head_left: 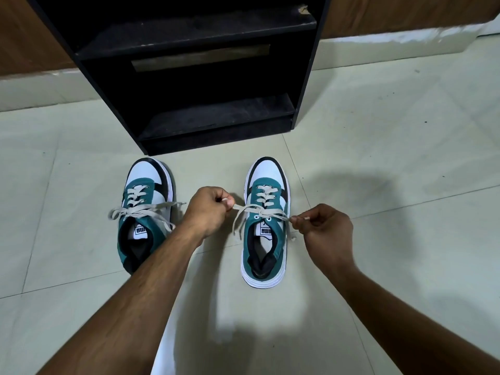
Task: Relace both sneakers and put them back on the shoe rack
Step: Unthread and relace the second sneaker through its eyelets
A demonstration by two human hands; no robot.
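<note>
Both sneakers sat toes-forward on the tiled floor (pixel 392 147), just in front of the black shoe rack (pixel 189 85), whose shelves were bare. Left sneaker (pixel 144 212) looked laced & tied, bow lying across its tongue, partly hidden by the left forearm. Right sneaker (pixel 266 226) was laced to the top eyelets. Left hand (pixel 208 209) was pinched on one part of the cream lace (pixel 263 209), right hand (pixel 322 228) on the other, w/ the lace drawn out sideways to both hands; looked like a knot or bow being snugged, can't tell which.

Handling, as a guess: flat lace is soft & limp, prob a bit slick, so grip close to the knot w/ fingertips, pull evenly. Sneakers seem light, w/ firm soles & soft collars; best lifted by the heel collar or w/ fingers hooked inside the opening, not by the laces, else the bows may loosen.
</note>
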